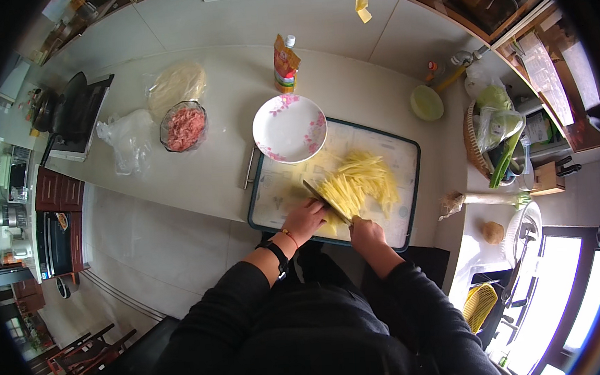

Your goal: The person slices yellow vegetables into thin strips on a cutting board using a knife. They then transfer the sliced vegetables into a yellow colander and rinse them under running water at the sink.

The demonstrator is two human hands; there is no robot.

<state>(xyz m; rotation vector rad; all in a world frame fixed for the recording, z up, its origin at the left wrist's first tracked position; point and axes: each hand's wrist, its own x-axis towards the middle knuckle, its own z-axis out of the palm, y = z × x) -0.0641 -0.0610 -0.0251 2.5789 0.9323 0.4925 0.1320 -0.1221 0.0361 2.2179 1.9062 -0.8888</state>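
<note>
My right hand point(368, 234) grips the handle of a kitchen knife point(325, 199), whose blade lies slanted across the near left edge of a heap of thin yellow strips, likely potato point(364, 178). Close against the blade's left side, the fingers of my left hand point(305, 219) are bent down at the board; whether they hold a piece is hidden. Under both is a pale cutting board with a dark green rim point(416, 190). A white plate with pink flowers point(289, 129) overlaps the board's far left corner.
Behind the plate stands a condiment pouch point(285, 70). A glass bowl of raw cut meat point(185, 127) sits left, beside plastic bags point(131, 138). At the right are a small green bowl point(427, 103), a wicker basket of vegetables point(472, 141), a leek point(491, 198) and a round brown potato point(493, 232).
</note>
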